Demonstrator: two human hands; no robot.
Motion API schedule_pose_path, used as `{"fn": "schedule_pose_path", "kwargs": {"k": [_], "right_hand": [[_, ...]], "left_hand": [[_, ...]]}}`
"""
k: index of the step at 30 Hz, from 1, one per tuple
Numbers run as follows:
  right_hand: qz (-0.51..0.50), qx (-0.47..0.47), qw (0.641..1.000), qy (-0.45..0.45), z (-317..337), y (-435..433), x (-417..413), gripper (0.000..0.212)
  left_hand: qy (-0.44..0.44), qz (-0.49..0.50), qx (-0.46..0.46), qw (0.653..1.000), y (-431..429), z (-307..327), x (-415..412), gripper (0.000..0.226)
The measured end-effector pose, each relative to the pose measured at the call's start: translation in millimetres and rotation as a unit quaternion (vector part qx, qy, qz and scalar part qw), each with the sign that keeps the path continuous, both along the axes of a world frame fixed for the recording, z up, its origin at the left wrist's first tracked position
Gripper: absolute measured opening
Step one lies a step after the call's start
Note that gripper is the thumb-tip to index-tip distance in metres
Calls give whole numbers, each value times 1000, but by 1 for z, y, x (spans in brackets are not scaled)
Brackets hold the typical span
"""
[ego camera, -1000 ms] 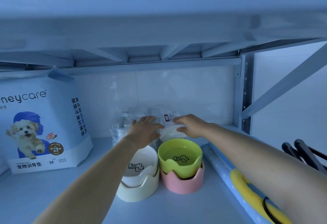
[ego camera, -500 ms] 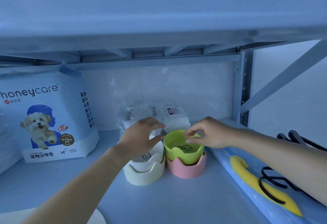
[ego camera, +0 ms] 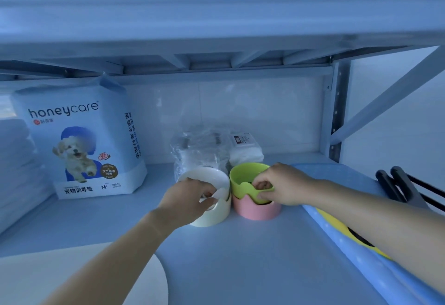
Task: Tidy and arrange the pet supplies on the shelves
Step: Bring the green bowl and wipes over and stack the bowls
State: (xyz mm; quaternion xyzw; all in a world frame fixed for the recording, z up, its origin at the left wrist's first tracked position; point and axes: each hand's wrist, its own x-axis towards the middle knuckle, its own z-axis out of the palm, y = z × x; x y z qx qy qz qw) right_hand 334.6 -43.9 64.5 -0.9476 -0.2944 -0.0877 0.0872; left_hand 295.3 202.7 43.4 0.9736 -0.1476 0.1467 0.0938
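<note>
Both hands have come down onto the bowl rims. Mid-way along the pale blue metal shelf (ego camera: 240,256), the left hand (ego camera: 190,196) pinches the glossy white bowl (ego camera: 204,177) nested in a cream scalloped bowl (ego camera: 216,215). The right hand (ego camera: 281,185) curls over the lime-green round bowl (ego camera: 245,172), which is nested in a pink scalloped bowl (ego camera: 255,210).
</note>
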Motion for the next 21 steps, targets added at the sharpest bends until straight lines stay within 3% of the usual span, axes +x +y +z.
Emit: {"fn": "schedule_pose_path", "kwargs": {"k": [4, 7, 11, 18, 21], "right_hand": [[-4, 2, 1000, -26, 1, 3, -2, 12], [2, 2, 999, -52, 1, 5, -3, 4], [4, 16, 998, -60, -3, 3, -6, 19], [7, 32, 998, -45, -5, 2, -9, 10], [2, 14, 998, -57, -8, 3, -12, 16]], "left_hand": [[-35, 23, -10, 999, -7, -1, -2, 33], [-63, 41, -4, 997, -13, -4, -5, 29], [-81, 49, -26, 995, -19, -11, -9, 35], [-67, 32, -24, 997, -17, -15, -7, 15], [-63, 35, -22, 997, -12, -21, -10, 42]]}}
